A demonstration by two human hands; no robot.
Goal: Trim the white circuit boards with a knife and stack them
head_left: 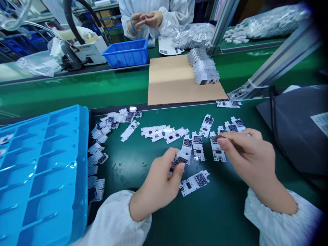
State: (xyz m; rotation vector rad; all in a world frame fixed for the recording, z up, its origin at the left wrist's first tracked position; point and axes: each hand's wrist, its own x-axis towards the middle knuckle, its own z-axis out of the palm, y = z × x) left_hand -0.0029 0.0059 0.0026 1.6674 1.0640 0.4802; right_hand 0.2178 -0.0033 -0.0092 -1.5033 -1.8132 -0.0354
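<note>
My left hand [164, 176] is closed, with a small white circuit board [180, 159] between thumb and fingers; the board has a dark block of white-ringed segments. To the right, my right hand [246, 159] pinches a thin dark pointed tool [215, 137], mostly hidden by the fingers. Its tip is over a white circuit board [218, 152] lying on the green table; contact cannot be made out. Just below my left hand's fingertips lies another board [195, 183]. More boards, among them an upright-lying one [198, 147], are between the hands.
A blue compartment tray [55, 160] stands at left, beside a pile of small white pieces [98, 136]. Overlapping boards [164, 133] lie mid-table. Behind are cardboard [166, 80] with stacked boards [203, 66], a blue bin [125, 54], a metal post [269, 61] and a co-worker's hands [147, 20].
</note>
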